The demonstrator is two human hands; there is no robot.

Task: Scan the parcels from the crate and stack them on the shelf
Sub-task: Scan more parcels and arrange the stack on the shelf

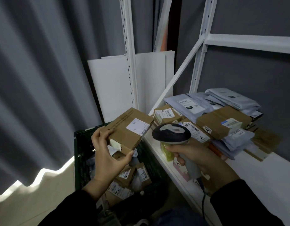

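Here, left hand (106, 155) grips a boxy cardboard parcel (129, 129); right hand (199, 155) clasps a rounded, seemingly plastic scanner (172, 132).

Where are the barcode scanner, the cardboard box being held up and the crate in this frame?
barcode scanner (172, 132): head view, on top of its dark head.
cardboard box (121, 126): head view, on its brown top face, left of the label.
crate (80, 157): head view, on its left wall.
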